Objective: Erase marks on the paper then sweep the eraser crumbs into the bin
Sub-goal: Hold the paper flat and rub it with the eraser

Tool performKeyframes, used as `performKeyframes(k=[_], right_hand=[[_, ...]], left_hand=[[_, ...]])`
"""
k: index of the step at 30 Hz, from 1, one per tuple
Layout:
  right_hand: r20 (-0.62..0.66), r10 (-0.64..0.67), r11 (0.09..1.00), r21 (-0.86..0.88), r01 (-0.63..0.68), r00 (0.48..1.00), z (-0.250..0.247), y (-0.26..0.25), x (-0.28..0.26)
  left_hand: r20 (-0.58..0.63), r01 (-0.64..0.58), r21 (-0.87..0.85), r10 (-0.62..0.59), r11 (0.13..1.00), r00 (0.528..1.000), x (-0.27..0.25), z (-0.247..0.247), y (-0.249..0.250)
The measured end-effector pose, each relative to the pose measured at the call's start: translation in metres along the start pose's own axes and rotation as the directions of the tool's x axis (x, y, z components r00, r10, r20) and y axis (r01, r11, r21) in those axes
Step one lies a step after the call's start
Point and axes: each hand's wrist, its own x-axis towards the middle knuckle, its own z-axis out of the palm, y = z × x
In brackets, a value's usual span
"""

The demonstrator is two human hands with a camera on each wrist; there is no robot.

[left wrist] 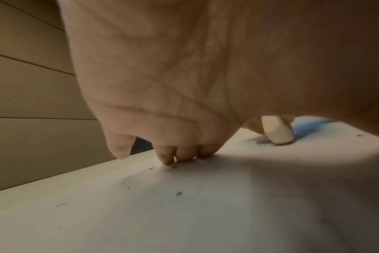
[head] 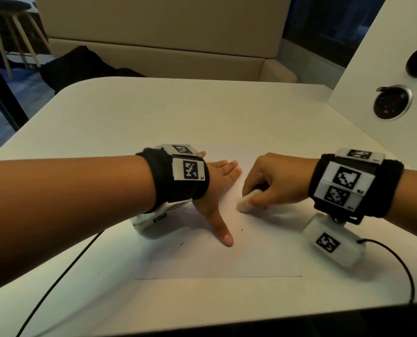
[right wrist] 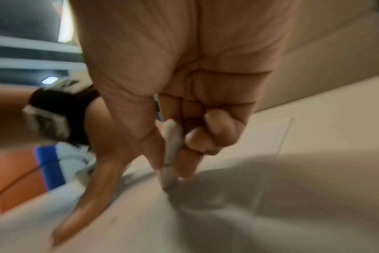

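Observation:
A white sheet of paper [head: 217, 259] lies flat on the white table [head: 154, 113]. My left hand [head: 221, 181] rests flat on the paper with fingers straight and thumb spread toward me, pressing it down. My right hand [head: 270, 183] pinches a white eraser [head: 247, 203] between thumb and fingers, its lower end touching the paper just right of the left hand. The eraser [left wrist: 276, 131] also shows in the left wrist view and, blurred, as the eraser [right wrist: 170, 157] in the right wrist view. Small dark crumbs [head: 209, 237] lie on the paper near my left thumb. No bin is in view.
A white panel [head: 382, 69] with round sockets stands at the table's right edge. A beige bench [head: 166, 54] runs behind the table. Black cables [head: 56, 280] trail from both wrist cameras across the table's front.

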Motion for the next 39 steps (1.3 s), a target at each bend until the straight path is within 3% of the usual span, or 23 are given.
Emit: performKeyframes(k=[5,7,9,11,16,21,26,28,35,39], right_hand=[[-0.202,0.082,0.993,-0.069,-0.097,0.976,-0.011,0.020,0.014],[-0.162,0.033,0.998,-0.054,-0.042,0.986,-0.005,0.013,0.008],[-0.033,-0.008,1.000,0.019,0.009,0.999,0.001,0.003,0.000],[0.001,0.008,0.999,0.044,-0.008,1.000,-0.001,0.003,0.000],[-0.219,0.096,0.993,-0.047,-0.109,0.971,-0.008,0.024,0.009],[-0.006,0.061,0.998,0.012,-0.060,0.998,-0.005,0.006,-0.006],[-0.246,0.103,0.994,-0.003,-0.107,0.964,-0.026,0.015,-0.004],[-0.272,0.107,0.989,-0.071,-0.131,0.956,-0.027,0.017,0.001],[-0.259,0.065,0.985,-0.139,-0.103,0.964,-0.008,0.021,0.007],[-0.040,-0.030,1.000,0.002,0.030,0.999,-0.001,0.001,-0.011]], left_hand=[[-0.005,-0.006,-0.014,0.006,1.000,1.000,-0.003,-0.002,0.001],[-0.005,-0.001,-0.020,0.001,1.000,1.000,-0.001,-0.001,0.000],[0.006,-0.001,-0.017,0.001,1.000,1.000,0.000,0.000,0.000],[0.006,-0.006,-0.004,0.006,1.000,1.000,0.000,-0.001,0.000],[-0.005,-0.014,-0.004,0.014,1.000,1.000,0.000,-0.001,0.000],[0.022,-0.016,0.004,0.016,1.000,1.000,-0.001,-0.002,0.000],[-0.028,-0.009,0.028,0.010,1.000,1.000,-0.002,-0.015,0.002],[-0.060,-0.011,-0.007,0.011,1.000,0.998,0.001,-0.020,0.006],[-0.050,-0.018,-0.055,0.016,0.998,0.999,0.017,-0.014,0.016],[-0.054,-0.018,-0.029,0.016,0.999,0.998,0.017,-0.011,0.016]])
